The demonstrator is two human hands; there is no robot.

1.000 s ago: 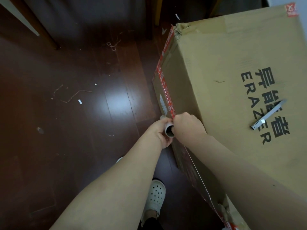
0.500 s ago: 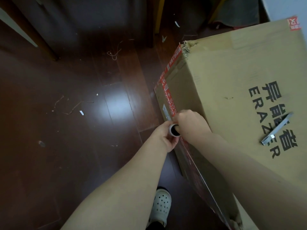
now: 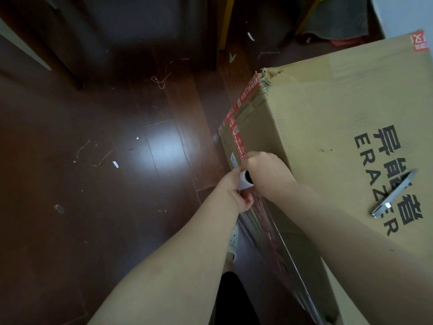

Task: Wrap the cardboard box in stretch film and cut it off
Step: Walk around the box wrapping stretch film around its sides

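**Film roll held at the box's side**

The big cardboard box [image 3: 339,118] stands on the right. Both hands meet at its left side. The left hand [image 3: 236,195] grips the film roll [image 3: 246,181]. The right hand [image 3: 267,170] is curled by the roll's top end, against the box. Clear stretch film [image 3: 276,242] runs along that side

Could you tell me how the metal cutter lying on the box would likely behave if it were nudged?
The cutter looks slim, flat and rigid, so it would probably slide, not roll. The box top seems smooth, so a firm nudge might send it off the edge.
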